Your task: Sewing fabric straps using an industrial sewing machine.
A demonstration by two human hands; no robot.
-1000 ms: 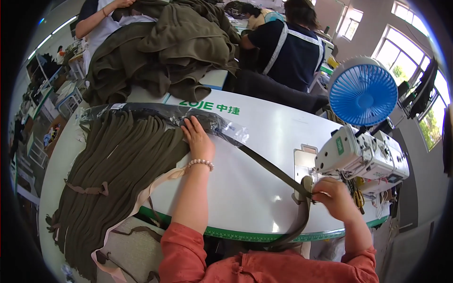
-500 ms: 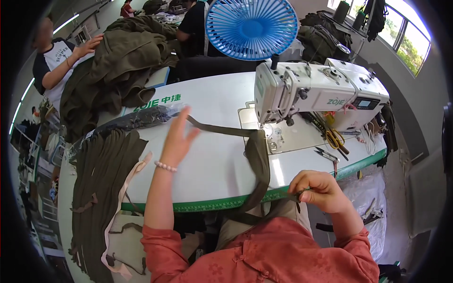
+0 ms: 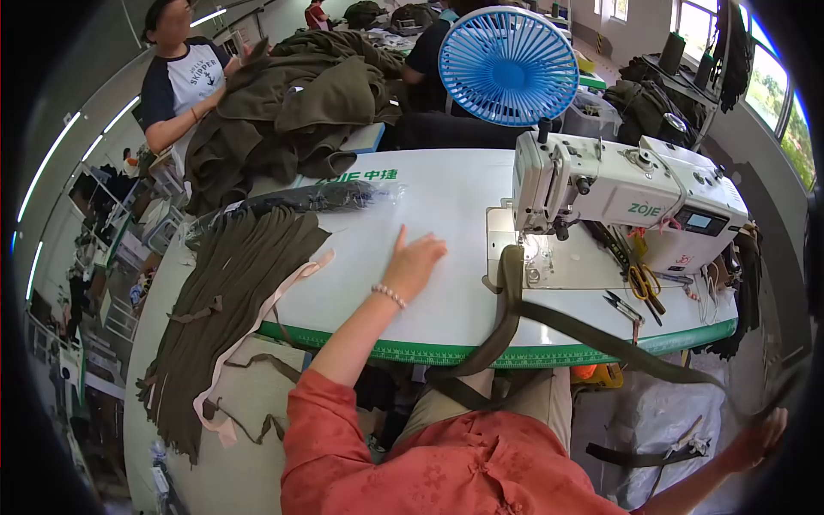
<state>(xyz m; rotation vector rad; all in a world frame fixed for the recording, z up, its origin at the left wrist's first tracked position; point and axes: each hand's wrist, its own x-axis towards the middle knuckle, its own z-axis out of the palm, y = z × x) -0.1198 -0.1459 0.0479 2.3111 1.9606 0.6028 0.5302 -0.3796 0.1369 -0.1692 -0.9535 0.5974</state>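
A long olive fabric strip (image 3: 601, 332) hangs in loops over the table's front edge and my lap. Part of it runs up under the needle area of the white sewing machine (image 3: 618, 184). Out at the far right, my right hand (image 3: 754, 445) is closed on the strip's other stretch, pulling it taut across the front; that end is blurred. Just left of the machine, my left hand (image 3: 416, 264) hovers over or rests on the white table (image 3: 446, 184), fingers stretched and holding nothing.
A stack of olive strips (image 3: 249, 292) with a pale pink band (image 3: 275, 296) lies at left, beside a plastic-wrapped bundle (image 3: 318, 197). Scissors (image 3: 644, 283) and thread snips (image 3: 622, 306) sit right of the needle. A blue fan (image 3: 508, 73) stands behind. Across the table, a person (image 3: 184, 77) handles piled olive garments (image 3: 318, 103).
My right hand has swung from the table's front edge out to the far right, drawing the strip with it. My left hand has let go of the strip's far end. The view has shifted left.
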